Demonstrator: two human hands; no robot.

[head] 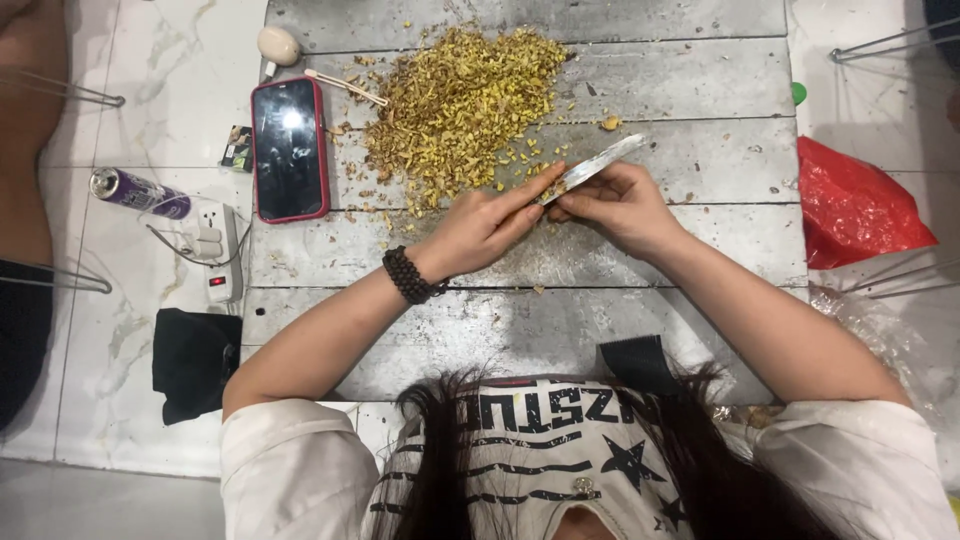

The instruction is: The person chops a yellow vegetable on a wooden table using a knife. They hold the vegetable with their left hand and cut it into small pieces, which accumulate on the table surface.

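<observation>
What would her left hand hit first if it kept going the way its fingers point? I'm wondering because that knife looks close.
The left hand points up-right; its fingertips already meet the knife blade held in the right hand. Beyond lies bare table.

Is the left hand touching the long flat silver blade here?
Touching. The head view shows the left hand with its fingertips laid against the near end of the long flat silver blade, no gap showing.
</observation>
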